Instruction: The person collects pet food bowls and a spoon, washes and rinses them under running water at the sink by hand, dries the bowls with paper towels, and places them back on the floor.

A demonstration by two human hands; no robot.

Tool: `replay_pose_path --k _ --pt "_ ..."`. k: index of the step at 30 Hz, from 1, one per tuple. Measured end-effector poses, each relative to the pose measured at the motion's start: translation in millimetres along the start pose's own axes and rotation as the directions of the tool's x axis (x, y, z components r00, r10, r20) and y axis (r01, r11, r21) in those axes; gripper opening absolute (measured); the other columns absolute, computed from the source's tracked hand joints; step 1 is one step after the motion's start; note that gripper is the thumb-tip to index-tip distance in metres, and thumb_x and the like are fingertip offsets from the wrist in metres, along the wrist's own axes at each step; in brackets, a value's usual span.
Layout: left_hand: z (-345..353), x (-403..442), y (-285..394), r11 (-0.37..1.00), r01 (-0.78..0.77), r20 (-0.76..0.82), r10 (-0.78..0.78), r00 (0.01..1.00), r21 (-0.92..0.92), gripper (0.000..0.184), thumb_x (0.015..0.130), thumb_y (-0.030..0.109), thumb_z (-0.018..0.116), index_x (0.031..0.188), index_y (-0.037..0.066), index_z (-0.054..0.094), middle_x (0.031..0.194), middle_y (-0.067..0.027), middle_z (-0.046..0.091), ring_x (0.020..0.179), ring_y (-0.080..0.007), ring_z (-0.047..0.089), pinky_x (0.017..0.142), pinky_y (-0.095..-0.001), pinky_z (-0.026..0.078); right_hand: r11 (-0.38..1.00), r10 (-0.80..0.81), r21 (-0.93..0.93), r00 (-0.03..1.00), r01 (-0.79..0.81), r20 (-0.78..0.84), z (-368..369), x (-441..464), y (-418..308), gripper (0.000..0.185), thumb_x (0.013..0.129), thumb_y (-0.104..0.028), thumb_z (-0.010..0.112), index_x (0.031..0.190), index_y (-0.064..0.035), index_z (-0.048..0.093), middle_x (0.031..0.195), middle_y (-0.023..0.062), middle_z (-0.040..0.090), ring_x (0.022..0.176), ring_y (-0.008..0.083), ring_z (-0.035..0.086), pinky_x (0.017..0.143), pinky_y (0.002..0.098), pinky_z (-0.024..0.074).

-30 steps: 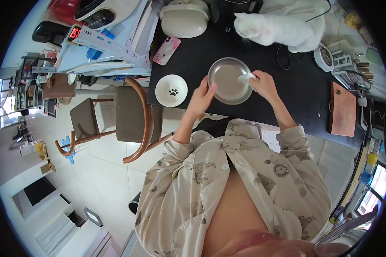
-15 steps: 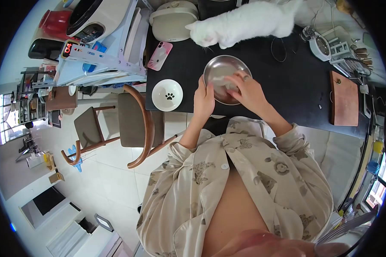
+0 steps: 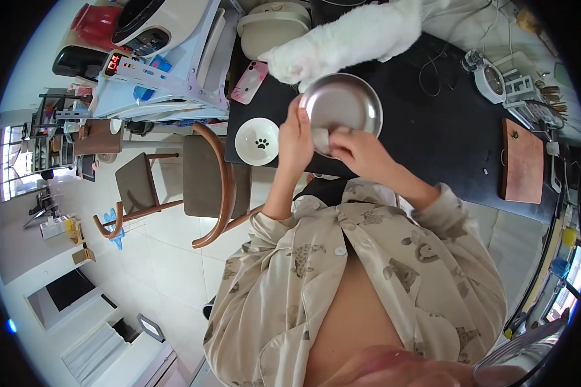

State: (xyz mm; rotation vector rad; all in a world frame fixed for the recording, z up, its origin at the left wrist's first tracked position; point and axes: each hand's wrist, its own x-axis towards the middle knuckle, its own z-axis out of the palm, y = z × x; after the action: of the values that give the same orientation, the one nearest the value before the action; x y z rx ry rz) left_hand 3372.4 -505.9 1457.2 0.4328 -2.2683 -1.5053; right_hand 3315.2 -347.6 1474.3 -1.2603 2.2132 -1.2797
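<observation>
A shiny stainless steel bowl is at the front edge of the black table, tilted a little. My left hand is closed on its left rim, thumb along the wall. My right hand is at the bowl's near rim, fingers pinched on a small whitish tissue or cloth; its exact kind is unclear. Left of my left hand stands a white bowl with a black paw print. Just beyond the metal bowl, a white cat has its head low over the table.
A phone in a pink case lies by the cat's head. Behind it is a beige lidded appliance. At right are a wooden board, a white scale-like device and a thin cable. A wooden chair stands at left.
The tissue-like piece and my right hand have moved from inside the bowl to its near rim. The bowl has tilted. The cat has shifted left and nearer.
</observation>
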Motion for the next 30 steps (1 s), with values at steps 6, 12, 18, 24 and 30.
replay_pose_path --k 6,12,18,24,30 --pt "-0.1 0.3 20.0 0.997 -0.046 0.083 0.041 0.996 0.058 0.040 0.098 0.031 0.030 0.123 0.004 0.046 0.073 -0.0241 0.059 0.071 -0.0407 0.059 0.062 -0.0444 0.043 0.827 -0.137 -0.561 0.956 -0.034 -0.260 -38.2 19.7 18.0 0.019 0.082 -0.010 0.049 0.101 -0.0088 0.048 0.071 0.0125 0.057 0.060 0.0307 0.060 0.050 0.0407 0.0475" --pt "1.7 5.4 10.6 0.998 -0.056 0.012 0.056 0.998 -0.016 0.040 0.098 0.031 0.031 0.121 0.003 0.046 0.076 -0.0251 0.059 0.075 -0.0419 0.059 0.064 -0.0440 0.044 0.873 -0.126 -0.450 0.978 0.188 0.165 -35.1 -3.7 -5.5 0.010 0.077 -0.010 0.054 0.087 -0.0120 0.055 0.090 0.0068 0.053 0.066 0.0257 0.061 0.055 0.0374 0.0484" --pt "2.1 4.3 35.3 0.995 -0.086 0.239 0.074 0.968 0.040 0.039 0.097 0.029 0.033 0.116 -0.001 0.049 0.081 -0.0267 0.060 0.080 -0.0439 0.058 0.067 -0.0425 0.045 0.519 -0.549 -0.755 0.833 0.401 0.065 -66.7 38.3 10.5 0.015 0.073 -0.014 0.056 0.088 -0.0137 0.058 0.091 0.0027 0.053 0.071 0.0175 0.058 0.059 0.0309 0.0483" --pt "-11.3 16.9 40.1 0.999 -0.014 -0.083 0.016 0.996 0.030 0.037 0.097 0.028 0.034 0.119 0.001 0.049 0.081 -0.0249 0.061 0.077 -0.0405 0.060 0.067 -0.0415 0.046 0.758 -0.152 -0.646 0.988 0.091 -0.039 -42.4 1.6 -0.2 0.020 0.078 -0.009 0.054 0.095 -0.0144 0.061 0.077 0.0068 0.060 0.067 0.0233 0.060 0.060 0.0351 0.0489" --pt "-4.8 24.8 21.3 0.995 0.089 -0.110 -0.084 0.990 0.050 0.036 0.097 0.026 0.036 0.118 0.000 0.049 0.080 -0.0197 0.062 0.073 -0.0300 0.061 0.065 -0.0366 0.045 0.931 -0.328 -0.227 0.928 0.286 -0.176 -12.3 -13.5 -28.2 0.018 0.076 -0.004 0.060 0.092 -0.0106 0.064 0.081 0.0066 0.057 0.066 0.0208 0.057 0.054 0.0332 0.0461"
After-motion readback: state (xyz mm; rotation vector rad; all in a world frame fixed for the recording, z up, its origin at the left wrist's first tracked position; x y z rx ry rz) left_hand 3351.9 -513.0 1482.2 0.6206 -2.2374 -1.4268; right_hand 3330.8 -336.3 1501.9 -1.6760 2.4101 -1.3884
